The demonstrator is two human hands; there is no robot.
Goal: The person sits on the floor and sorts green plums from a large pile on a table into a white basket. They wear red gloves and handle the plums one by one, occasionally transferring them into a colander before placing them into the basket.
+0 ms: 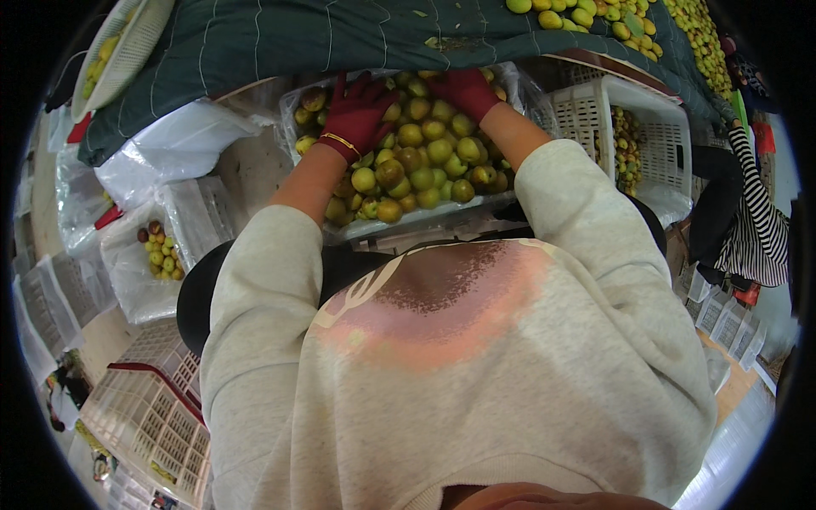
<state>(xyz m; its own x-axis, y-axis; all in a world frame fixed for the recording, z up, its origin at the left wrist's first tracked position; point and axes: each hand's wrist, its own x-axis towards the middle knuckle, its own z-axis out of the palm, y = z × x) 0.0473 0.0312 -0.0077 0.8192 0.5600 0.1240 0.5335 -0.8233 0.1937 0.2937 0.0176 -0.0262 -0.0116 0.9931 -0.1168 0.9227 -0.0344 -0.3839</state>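
In front of me stands a crate lined with clear plastic (357,231), heaped with green and brown jujubes (421,153). My left hand (362,108), in a dark red glove with a yellow band at the wrist, lies palm down on the fruit at the crate's left side. Its fingers are spread and point towards the far rim. At the far right of the heap, my right hand (466,94) wears a matching glove and touches the fruit. Its fingers are partly hidden, so whether it grips a jujube is unclear.
A table under a dark green quilted cloth (287,38) overhangs the crate's far edge, with jujubes (580,16) piled on its right. White crates (580,121) stand right, a plastic-lined one (121,255) left. A light basket (131,57) sits far left. A person in striped sleeves (758,191) is at right.
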